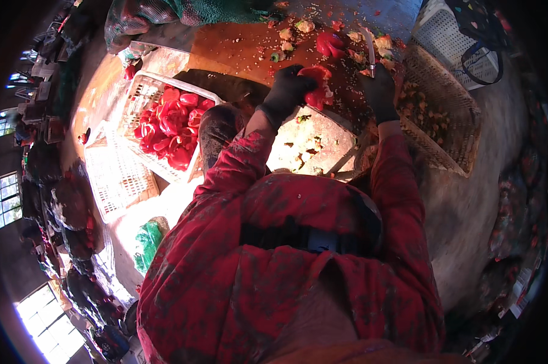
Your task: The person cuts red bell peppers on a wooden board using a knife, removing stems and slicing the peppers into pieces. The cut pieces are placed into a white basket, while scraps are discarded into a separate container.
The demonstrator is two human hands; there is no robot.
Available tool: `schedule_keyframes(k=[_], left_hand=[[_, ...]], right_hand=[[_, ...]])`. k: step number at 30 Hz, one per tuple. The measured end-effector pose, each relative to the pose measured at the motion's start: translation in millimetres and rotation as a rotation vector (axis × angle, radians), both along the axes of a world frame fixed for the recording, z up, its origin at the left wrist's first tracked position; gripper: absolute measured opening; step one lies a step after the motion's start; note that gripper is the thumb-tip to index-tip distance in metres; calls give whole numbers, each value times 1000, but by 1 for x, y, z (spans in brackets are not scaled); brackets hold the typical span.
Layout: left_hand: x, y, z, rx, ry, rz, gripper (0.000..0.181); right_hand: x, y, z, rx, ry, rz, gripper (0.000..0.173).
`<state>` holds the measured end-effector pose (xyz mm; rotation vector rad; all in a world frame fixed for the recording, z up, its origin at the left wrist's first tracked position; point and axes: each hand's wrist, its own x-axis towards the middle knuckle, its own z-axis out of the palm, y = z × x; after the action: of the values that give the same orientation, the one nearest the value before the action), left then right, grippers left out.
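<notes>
Both my hands wear dark gloves over the near edge of a wet table [228,50]. In my left hand [288,88] is a red bell pepper [317,86], its cut, open side partly showing. My right hand [378,91] is closed round the handle of a knife [370,48] with a curved blade, which points away from me. Another red pepper piece [331,44] lies on the table between the hands, a little farther off. Cut pepper cores [305,26] and many seeds are scattered around it.
A plastic crate of red peppers [169,125] stands at the left, partly over another pale crate [119,173]. At the right, a crate [438,109] holds cores and stems, beside a white crate [451,41]. Mesh sacks [187,11] lie on the table's far left. Scraps litter the floor [310,141].
</notes>
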<state>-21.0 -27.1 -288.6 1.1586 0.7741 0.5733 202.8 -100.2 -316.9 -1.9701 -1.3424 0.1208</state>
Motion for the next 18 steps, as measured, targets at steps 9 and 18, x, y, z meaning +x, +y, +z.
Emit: schedule_keyframes(k=[9,18], left_hand=[[6,26,-5,100,57,-306,26],[29,-25,4,70,-500,-56,52]], right_hand=[[-66,-13,35,8,1143,272,16],[-74,-1,15,472,1295,124,12]])
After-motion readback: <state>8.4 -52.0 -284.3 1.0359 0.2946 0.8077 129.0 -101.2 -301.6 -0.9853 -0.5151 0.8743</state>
